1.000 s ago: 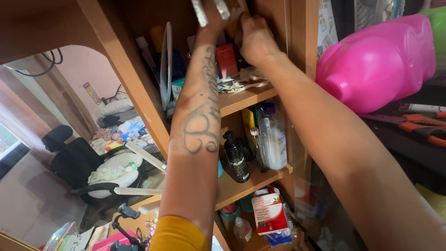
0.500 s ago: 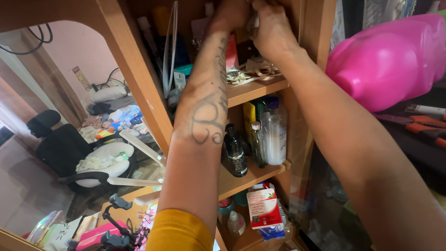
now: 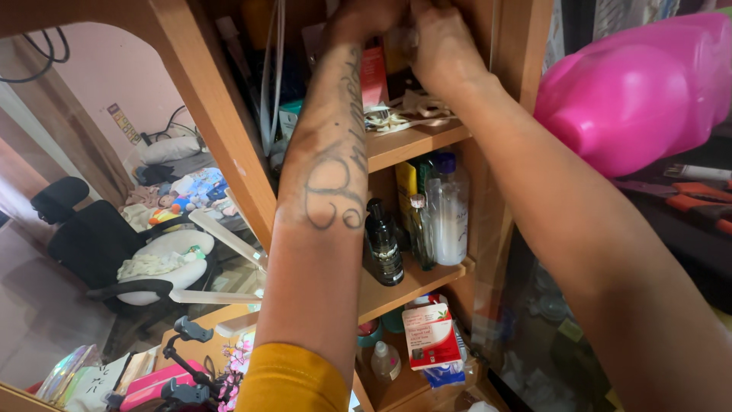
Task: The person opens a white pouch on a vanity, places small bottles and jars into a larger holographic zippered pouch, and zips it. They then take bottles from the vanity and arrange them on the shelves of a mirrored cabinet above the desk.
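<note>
Both my arms reach up into a wooden cabinet. My left hand, on a tattooed forearm with a yellow sleeve, is at the top edge of the view and mostly cut off. My right hand sits right beside it with fingers curled, and the two meet around a small pale, blurred thing. Just below them, on the upper shelf, stand a red box and a tangle of pale strips.
The middle shelf holds a dark pump bottle and a clear bottle with a blue cap. A red and white carton stands lower down. A big pink jug lies right of the cabinet, above orange-handled tools. A mirrored panel is on the left.
My hands have come together high on the upper shelf. Silver pieces that my left hand held a second ago are out of view. The view has shifted slightly.
</note>
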